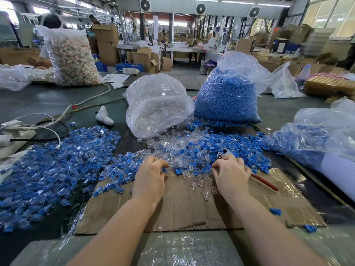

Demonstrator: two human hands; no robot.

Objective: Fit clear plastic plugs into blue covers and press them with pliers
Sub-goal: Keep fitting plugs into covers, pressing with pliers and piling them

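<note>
My left hand (150,174) lies knuckles up at the near edge of the mixed pile, and its curled fingertips pinch a blue cover (164,169). My right hand (231,172) grips the red-handled pliers (264,182), whose metal jaws (224,152) stick out above the knuckles; its fingertips also reach into the loose clear plugs (194,175). Loose blue covers (221,148) and clear plugs are mixed in front of both hands. A big heap of assembled blue-and-clear pieces (57,166) spreads out to the left.
A brown cardboard sheet (182,208) lies under my forearms. Behind the pile stand a bag of clear plugs (157,106) and a bag of blue covers (228,96). Another bag of blue parts (315,139) lies at the right. White cables (48,121) run across the left side.
</note>
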